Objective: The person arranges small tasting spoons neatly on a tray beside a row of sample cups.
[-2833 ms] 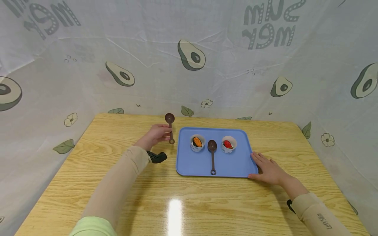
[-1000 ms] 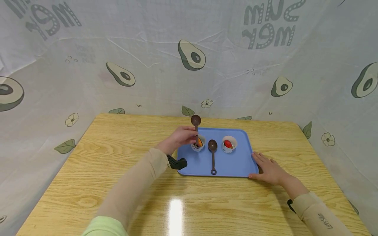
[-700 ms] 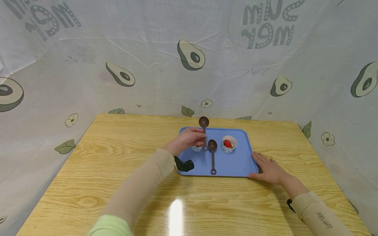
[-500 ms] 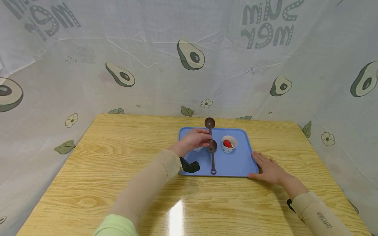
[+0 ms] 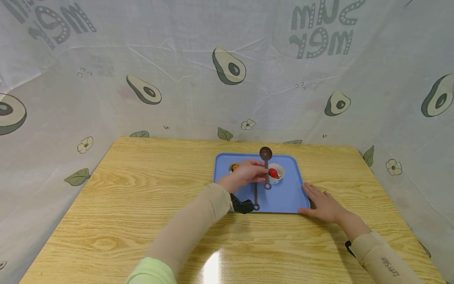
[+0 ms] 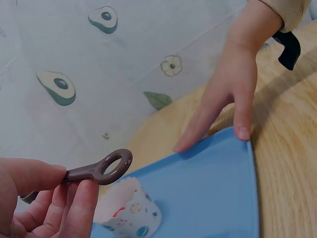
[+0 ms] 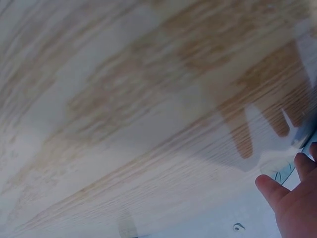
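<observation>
While left fingers pinch a spoon, white cloth, mirrored lettering "summer"

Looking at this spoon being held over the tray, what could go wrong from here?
The left hand holds one spoon by its handle; in the head view it overlaps the right-hand cup, so lowering it there might knock that cup. The other spoon lies partly hidden behind the left hand and could get bumped. The right hand touches the tray at its edge; a push might shift everything.
</observation>
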Available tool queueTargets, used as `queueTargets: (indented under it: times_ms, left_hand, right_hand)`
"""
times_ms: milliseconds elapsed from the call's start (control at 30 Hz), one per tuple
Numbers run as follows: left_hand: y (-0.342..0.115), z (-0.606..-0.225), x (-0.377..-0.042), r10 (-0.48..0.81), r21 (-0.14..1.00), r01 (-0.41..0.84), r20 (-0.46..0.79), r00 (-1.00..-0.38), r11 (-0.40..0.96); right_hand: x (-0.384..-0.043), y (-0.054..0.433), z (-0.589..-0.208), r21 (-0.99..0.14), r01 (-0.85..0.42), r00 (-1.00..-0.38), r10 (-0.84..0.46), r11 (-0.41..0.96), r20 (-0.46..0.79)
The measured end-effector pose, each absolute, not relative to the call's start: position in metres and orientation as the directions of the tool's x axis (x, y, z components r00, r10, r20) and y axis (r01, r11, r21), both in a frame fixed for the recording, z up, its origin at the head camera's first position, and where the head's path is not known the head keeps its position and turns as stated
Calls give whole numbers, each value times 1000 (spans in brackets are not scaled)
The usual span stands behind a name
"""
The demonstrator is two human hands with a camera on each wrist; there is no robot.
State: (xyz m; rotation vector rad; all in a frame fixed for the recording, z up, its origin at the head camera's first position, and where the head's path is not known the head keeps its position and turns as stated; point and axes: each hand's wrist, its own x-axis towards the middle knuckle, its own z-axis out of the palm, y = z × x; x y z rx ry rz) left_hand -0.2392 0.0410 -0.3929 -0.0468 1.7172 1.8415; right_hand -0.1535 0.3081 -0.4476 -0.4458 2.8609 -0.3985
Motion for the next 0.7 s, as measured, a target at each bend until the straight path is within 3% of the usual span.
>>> queueTargets:
  times_ms: [700]
  left_hand:
    - [72, -399, -229, 454, 903, -428, -401, -796, 49]
  right_hand:
    - [-155, 308, -446, -280, -265, -933, -319, 923, -169]
